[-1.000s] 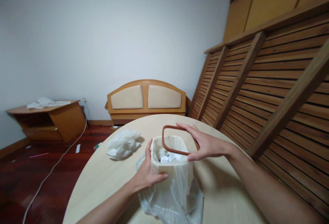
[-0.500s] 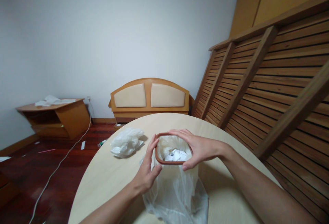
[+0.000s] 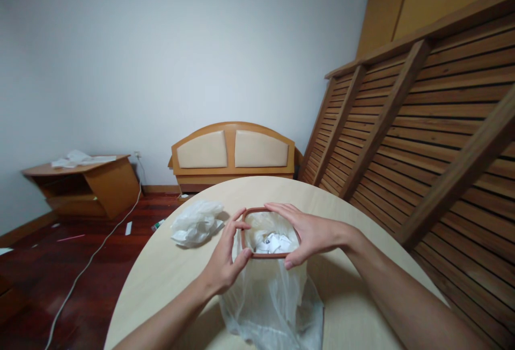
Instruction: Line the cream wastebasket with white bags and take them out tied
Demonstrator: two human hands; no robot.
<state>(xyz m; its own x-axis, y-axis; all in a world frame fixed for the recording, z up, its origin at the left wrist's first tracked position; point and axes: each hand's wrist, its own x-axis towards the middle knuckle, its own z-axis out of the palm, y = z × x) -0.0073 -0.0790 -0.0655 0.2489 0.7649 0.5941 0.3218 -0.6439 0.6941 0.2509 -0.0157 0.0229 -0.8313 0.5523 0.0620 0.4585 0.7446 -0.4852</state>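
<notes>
A small cream waste bin stands on the round pale table [image 3: 169, 280], with a clear plastic bag [image 3: 273, 302] hanging down over its outside. A brown rectangular ring [image 3: 266, 256] sits on the bin's top edge. My left hand [image 3: 224, 256] grips the ring's left side with thumb and fingers. On the ring's right side and near edge rests my right hand [image 3: 308, 232], its fingers curled over it. Crumpled white paper [image 3: 276, 243] lies inside the bin.
A crumpled clear bag [image 3: 197, 222] lies on the table left of the bin. Slatted wooden bed frames [image 3: 422, 125] lean at the right. A headboard [image 3: 232, 153] stands against the wall. A low wooden cabinet [image 3: 84, 185] and a white cable [image 3: 94, 256] occupy the dark floor at left.
My right hand has brought the brown ring down from above the bin onto its rim. My left hand moved from the bin's side up to the ring.
</notes>
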